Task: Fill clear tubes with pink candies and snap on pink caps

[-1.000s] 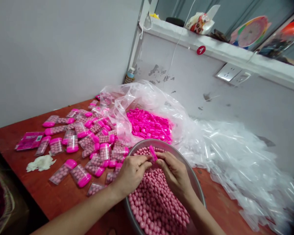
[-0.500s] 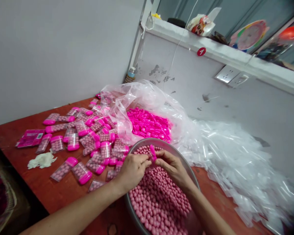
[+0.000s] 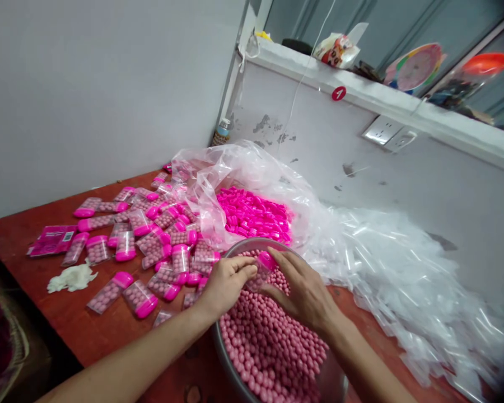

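Note:
Over the bowl, a small clear plastic container with a bright pink cap is held between my two hands. My left hand pinches its left side, thumb and fingers closed. My right hand is curved around its right side, fingertips at the cap and thumb lower down by the clear part. Whether anything is inside the container is hard to make out. Beneath, the grey bowl holds a mass of pink balls.
Filled containers with pink caps lie scattered on the red table at left. A clear bag of loose pink caps sits behind the bowl. Clear empty containers are heaped at right. A white crumpled scrap lies at left.
The pink cap has tilted from nearly upright to lying across the container's end. My right hand has opened out and moved slightly right, its fingers now over the cap's edge.

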Available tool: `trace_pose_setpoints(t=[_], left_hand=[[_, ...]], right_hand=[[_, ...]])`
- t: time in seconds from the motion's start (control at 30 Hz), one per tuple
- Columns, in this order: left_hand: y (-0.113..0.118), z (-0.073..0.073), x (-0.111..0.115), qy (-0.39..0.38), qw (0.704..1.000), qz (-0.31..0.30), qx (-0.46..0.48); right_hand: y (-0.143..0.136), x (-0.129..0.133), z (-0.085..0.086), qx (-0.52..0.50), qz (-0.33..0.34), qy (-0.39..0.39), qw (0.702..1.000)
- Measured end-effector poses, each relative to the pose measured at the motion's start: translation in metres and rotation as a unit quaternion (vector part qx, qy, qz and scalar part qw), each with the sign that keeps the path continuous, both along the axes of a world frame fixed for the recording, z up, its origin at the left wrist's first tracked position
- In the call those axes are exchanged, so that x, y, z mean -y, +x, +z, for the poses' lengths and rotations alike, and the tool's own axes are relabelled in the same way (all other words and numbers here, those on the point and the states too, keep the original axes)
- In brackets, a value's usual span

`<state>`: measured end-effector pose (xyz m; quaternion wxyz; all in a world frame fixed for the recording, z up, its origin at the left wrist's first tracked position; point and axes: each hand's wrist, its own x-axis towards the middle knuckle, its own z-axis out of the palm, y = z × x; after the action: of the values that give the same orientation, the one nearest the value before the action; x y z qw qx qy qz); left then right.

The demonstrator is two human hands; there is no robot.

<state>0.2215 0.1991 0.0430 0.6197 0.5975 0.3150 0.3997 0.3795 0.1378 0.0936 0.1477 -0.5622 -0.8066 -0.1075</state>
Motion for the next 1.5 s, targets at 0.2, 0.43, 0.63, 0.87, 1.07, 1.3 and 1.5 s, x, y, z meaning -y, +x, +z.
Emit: trace_pose_setpoints(t=[0.2, 0.43, 0.63, 0.87, 1.07, 1.3, 1.5], left_hand=[[0.006, -0.003, 0.002, -0.048, 0.998, 0.014, 0.028], [0.007, -0.006, 0.001, -0.042, 0.998, 0.004, 0.044], [0.003, 0.0, -0.01, -0.078, 0.992, 0.023, 0.099], [-0.048, 0.011, -0.112, 0.05, 0.973, 0.221, 0.046], [-0.053, 0.01, -0.102, 0.143, 0.967, 0.204, -0.058], [-0.019, 0.016, -0.027, 0.17, 0.98, 0.047, -0.089], [-0.004, 0.014, -0.008, 0.158, 0.979, -0.072, -0.104]], right_hand=[[-0.022, -0.001, -0.028, 0.002, -0.097, 0.054, 0.994], [-0.018, -0.009, -0.036, -0.024, -0.054, 0.089, 0.994], [-0.005, -0.014, -0.02, -0.104, -0.059, -0.044, 0.992], [0.032, -0.015, -0.025, -0.081, -0.143, -0.193, 0.967], [0.019, -0.018, -0.052, -0.016, -0.151, -0.281, 0.948], [0.021, -0.019, -0.061, -0.412, -0.097, -0.362, 0.831], [0.013, -0.005, -0.042, -0.633, -0.025, -0.331, 0.699]])
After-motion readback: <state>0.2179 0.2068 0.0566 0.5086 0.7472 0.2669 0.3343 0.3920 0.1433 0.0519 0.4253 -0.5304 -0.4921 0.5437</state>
